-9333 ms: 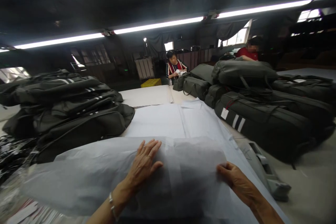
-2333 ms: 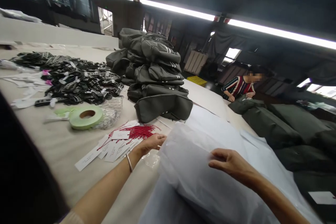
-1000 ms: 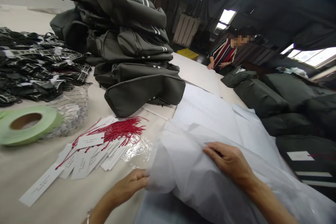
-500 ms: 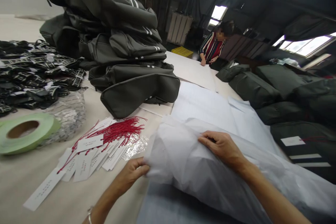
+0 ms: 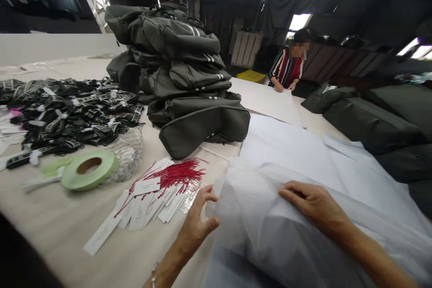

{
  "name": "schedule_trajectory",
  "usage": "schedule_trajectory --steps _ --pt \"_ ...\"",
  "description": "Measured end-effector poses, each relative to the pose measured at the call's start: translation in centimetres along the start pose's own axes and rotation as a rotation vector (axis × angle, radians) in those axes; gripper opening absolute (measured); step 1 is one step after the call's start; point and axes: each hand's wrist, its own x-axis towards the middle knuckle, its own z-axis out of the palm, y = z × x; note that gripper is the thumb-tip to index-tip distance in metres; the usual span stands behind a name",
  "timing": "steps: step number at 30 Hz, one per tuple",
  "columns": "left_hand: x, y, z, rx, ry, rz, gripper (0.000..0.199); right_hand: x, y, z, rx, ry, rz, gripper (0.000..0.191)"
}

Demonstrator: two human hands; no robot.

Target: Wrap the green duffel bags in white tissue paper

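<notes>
A translucent white plastic bag (image 5: 263,216) lies crumpled before me, with something dark showing dimly at its lower part. My right hand (image 5: 313,207) is on top of it, thumb and fingers pinched together on a fold of the plastic. At the bag's left edge is my left hand (image 5: 202,216), its thumb and fingers spread apart in a C shape. Nothing shows between those fingers, though the fingertips are close to the plastic. Left of that hand lies a fanned pile of white hang tags (image 5: 138,211) with red strings (image 5: 184,173).
Dark green bags (image 5: 205,123) are stacked behind the tags. A pale green tape roll (image 5: 89,168) and a heap of black printed straps (image 5: 81,112) lie left. Flat white sheets (image 5: 280,144) stretch away, and more dark bags (image 5: 371,119) stand right. A person (image 5: 288,67) works at the far end.
My left thumb and fingers have parted from their pinch on the bag's edge. My right hand keeps its place on the plastic. The view has turned left.
</notes>
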Motion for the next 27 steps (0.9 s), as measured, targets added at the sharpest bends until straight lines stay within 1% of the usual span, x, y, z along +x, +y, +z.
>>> schedule_trajectory --steps 3,4,6,8,9,11,12,13,15,16,20,24,27 --pt "0.2 0.0 0.8 -0.148 -0.020 -0.135 0.060 0.0 -0.2 0.0 -0.012 0.010 0.002 0.034" --pt "0.2 -0.1 1.0 -0.180 -0.028 -0.157 0.057 0.0 -0.2 -0.1 -0.015 0.010 0.003 0.033" --pt "0.0 -0.3 1.2 -0.191 -0.030 -0.162 0.045 0.0 -0.4 -0.1 -0.017 0.009 0.003 0.034" --pt "-0.1 -0.3 1.3 -0.182 0.021 -0.136 0.034 0.0 -0.5 -0.1 -0.017 0.010 0.000 0.034" --pt "-0.1 -0.2 1.4 -0.176 0.064 -0.124 0.033 0.0 -0.5 -0.1 -0.017 0.011 -0.002 0.034" --pt "0.0 0.1 1.4 -0.148 0.144 -0.108 0.041 0.0 -0.4 0.0 -0.018 0.010 -0.003 0.034" --pt "0.2 0.3 1.4 -0.125 0.161 -0.106 0.043 0.0 -0.3 0.0 -0.019 0.007 -0.004 0.034" --pt "0.3 0.6 1.4 -0.102 0.156 -0.108 0.040 0.0 -0.2 0.0 -0.019 0.004 -0.004 0.035" --pt "0.7 1.2 1.5 -0.072 0.099 -0.123 0.028 0.0 0.0 0.1 -0.019 -0.007 -0.001 0.035" --pt "0.9 1.4 1.5 -0.071 0.068 -0.137 0.026 0.1 0.0 0.1 -0.019 -0.011 0.001 0.035" --pt "1.3 1.7 1.4 -0.164 0.003 -0.203 0.034 0.0 0.1 0.1 -0.013 -0.017 0.018 0.033" --pt "1.5 1.0 0.5 -0.322 -0.050 -0.286 0.044 0.0 0.2 0.1 -0.003 -0.028 0.026 0.034" --pt "1.8 0.4 0.0 -0.366 -0.053 -0.345 0.051 0.1 0.1 0.0 -0.007 -0.030 0.024 0.033"
